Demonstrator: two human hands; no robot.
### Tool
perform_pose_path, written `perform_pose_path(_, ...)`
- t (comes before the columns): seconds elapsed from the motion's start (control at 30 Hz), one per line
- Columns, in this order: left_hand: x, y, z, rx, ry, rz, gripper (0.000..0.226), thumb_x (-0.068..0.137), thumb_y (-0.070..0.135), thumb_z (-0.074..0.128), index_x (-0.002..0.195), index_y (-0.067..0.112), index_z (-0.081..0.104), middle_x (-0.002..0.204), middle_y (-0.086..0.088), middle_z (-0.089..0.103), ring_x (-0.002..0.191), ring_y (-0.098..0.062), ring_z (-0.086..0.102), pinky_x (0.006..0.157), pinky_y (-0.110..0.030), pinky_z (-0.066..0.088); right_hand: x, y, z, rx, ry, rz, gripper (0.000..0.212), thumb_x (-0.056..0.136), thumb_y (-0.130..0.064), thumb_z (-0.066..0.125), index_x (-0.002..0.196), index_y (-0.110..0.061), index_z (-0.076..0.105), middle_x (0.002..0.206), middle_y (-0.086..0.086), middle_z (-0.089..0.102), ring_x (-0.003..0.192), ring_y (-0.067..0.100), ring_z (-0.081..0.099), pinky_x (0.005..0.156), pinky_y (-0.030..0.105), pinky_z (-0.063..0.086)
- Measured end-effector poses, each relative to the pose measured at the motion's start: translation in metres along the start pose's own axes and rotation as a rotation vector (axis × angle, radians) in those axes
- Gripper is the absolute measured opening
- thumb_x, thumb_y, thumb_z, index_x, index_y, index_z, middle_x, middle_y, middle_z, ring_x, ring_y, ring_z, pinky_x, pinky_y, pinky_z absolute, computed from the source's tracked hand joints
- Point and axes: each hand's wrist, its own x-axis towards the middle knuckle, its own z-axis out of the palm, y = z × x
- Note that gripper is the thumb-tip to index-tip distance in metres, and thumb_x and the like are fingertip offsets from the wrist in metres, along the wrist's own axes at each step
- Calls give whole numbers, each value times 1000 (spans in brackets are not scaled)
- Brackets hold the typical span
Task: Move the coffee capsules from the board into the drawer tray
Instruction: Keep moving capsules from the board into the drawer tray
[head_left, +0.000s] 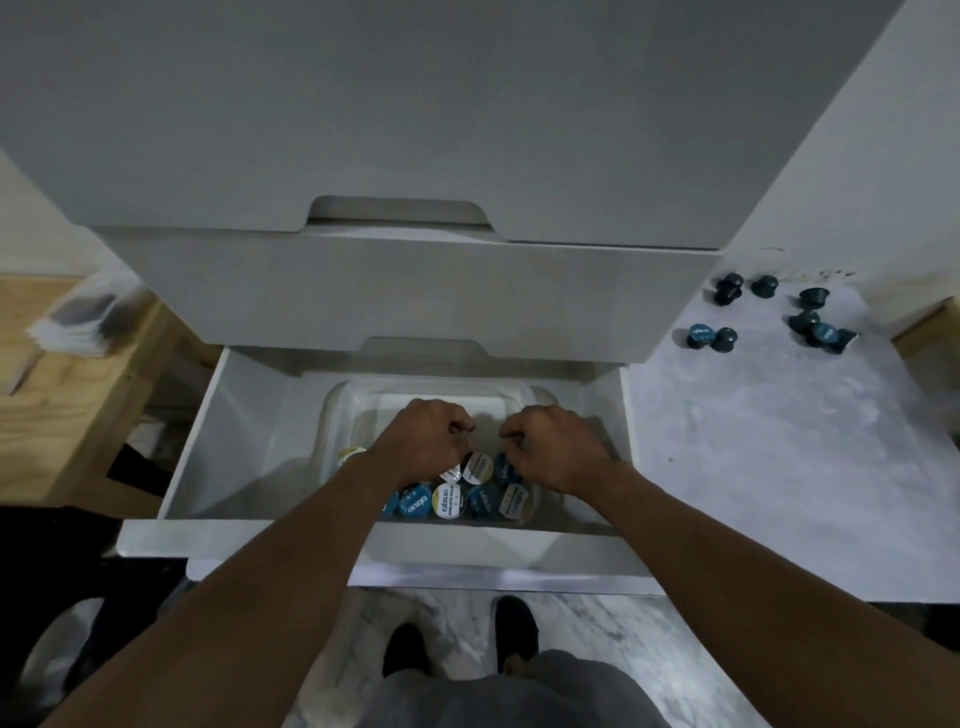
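Drawer (234, 441) open, clear tray (363, 396) inside. Left hand (423, 441) and right hand (558, 447) above it, fingers curled; cannot tell what they hold. Capsules (447, 501) fill tray's near end; loose capsules (698, 335) on counter (753, 441).

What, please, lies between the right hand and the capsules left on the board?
Head view: only the drawer's right wall and bare board lie between the right hand and those capsules.
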Motion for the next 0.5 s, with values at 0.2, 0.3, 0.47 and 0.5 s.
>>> perform_pose_path(0.2,-12,12,-7,210,246,-36,33,86,24,58,118,16,62,119,-8,62,107,-24,58,93,-34,46,3,-3,-6,-22,140,-73,27,90,-24,50,110,-12,65,111,11,62,100,27,58,82,36,50)
perform_pose_path(0.3,-27,19,-6,291,362,-27,35,89,25,54,122,12,58,121,-11,59,108,-27,56,93,-37,44,-1,0,-10,-37,143,-74,26,91,-23,50,110,-10,62,112,11,60,102,27,57,82,36,48)
perform_pose_path(0.47,-57,24,-16,424,480,65,35,89,22,52,120,6,56,118,-13,59,107,-30,55,90,-39,44,-21,-6,-22,-95,186,-65,35,91,-31,47,119,-13,57,124,8,59,114,28,53,91,42,46)
perform_pose_path(0.5,-63,26,-20,445,506,98,34,89,21,53,118,4,56,116,-15,60,105,-32,55,89,-40,44,-26,-8,-25,-100,217,-73,37,92,-31,48,122,-11,56,126,10,57,117,28,51,94,41,44)
